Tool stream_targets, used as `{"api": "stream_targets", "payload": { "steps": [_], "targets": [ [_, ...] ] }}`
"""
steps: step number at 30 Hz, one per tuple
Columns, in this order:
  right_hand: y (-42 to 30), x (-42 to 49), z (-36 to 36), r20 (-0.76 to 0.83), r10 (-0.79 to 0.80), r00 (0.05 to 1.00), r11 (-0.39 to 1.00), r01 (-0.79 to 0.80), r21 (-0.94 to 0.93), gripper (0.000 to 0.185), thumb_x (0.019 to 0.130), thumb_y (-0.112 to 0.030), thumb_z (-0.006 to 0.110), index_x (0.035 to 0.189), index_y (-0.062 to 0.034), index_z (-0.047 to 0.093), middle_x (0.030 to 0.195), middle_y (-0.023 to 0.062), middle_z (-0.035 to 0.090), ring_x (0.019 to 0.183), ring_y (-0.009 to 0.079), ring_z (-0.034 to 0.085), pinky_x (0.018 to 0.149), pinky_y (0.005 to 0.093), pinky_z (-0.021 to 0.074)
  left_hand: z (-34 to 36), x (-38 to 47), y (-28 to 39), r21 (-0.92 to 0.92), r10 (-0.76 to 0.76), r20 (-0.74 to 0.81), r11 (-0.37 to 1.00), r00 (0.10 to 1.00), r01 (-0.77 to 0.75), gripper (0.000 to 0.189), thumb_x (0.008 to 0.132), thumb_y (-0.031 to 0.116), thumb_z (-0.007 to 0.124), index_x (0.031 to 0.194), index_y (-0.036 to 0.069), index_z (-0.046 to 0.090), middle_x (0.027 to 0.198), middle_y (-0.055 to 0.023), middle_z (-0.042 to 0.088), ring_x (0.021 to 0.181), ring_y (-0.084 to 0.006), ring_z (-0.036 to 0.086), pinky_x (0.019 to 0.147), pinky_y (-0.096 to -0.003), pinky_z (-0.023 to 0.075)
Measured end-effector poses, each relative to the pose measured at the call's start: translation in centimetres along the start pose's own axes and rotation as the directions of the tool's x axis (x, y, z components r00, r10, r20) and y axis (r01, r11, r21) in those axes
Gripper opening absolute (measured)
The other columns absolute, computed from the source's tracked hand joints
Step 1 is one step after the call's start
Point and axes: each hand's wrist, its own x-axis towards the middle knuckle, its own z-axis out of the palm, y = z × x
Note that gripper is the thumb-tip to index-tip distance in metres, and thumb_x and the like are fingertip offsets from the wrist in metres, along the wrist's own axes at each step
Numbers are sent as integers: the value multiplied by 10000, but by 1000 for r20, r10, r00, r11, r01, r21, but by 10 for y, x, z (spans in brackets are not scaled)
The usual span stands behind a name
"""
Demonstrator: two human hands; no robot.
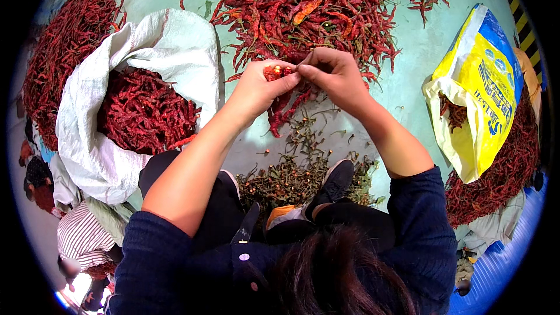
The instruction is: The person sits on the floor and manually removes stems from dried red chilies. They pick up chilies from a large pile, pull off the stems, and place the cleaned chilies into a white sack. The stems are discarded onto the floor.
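My left hand (256, 87) is closed around a small bunch of dried red chili peppers (284, 111), whose tips hang below the palm. Some orange-red cut or stemless ends show above its fingers. Right beside it, the thumb and forefinger of my right hand (334, 74) pinch a thin brownish stem, and the fingertips of both hands meet. A broad pile of dried red chilies (302, 13) lies just beyond my hands. Below them, loose chili stems (284, 179) are heaped on the floor between my shoes.
At left stands a white woven sack (183, 35) with its mouth rolled down, holding red chilies (140, 109). A yellow and blue printed bag (490, 78) lies at right. More chilies (65, 52) are heaped at far left. Other people, one in a striped top (83, 232), are at lower left.
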Motion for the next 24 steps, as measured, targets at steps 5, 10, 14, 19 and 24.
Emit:
{"api": "stream_targets", "payload": {
  "steps": [5,10,14,19,24],
  "targets": [
    [-4,0,13,-21,-42,999,999,42,-19,150,803,-88,566,702,16,525,583,15,524,515,56,488,457,223,398,-5,-3,-2,-28,-78,-37,997,996,77,137,768,82,596,883,13,569,697,17,543,601,-53,466,547,-196,380],
    [10,1,16,77,110,991,974,-123,191,186,836,-119,533,689,-17,481,582,9,493,479,55,451,434,215,397,-5,-2,-8,141,42,-48,989,998,-35,42,740,55,597,762,23,582,630,34,511,571,-47,444,517,-199,354],
    [16,3,16,304,372,877,678,-480,557,160,854,-130,505,715,-62,468,596,-8,462,435,52,374,431,213,396,-7,-3,-6,191,4,-26,982,1000,1,37,730,46,604,739,16,582,617,29,516,559,-49,444,506,-206,355],
    [51,0,21,546,397,738,237,-657,716,126,872,-153,464,778,-71,483,631,-27,466,455,25,355,471,190,389,-10,-2,-17,338,-30,-9,941,1000,31,52,728,41,610,713,2,579,612,17,528,564,-53,459,498,-219,365],
    [76,-9,35,624,414,662,207,-736,644,129,879,-144,446,802,-61,508,635,-19,485,451,38,392,469,201,415,-23,-3,-8,365,-163,110,924,980,112,35,699,22,614,717,4,590,629,7,545,590,-66,483,557,-216,397]
  ]
}}
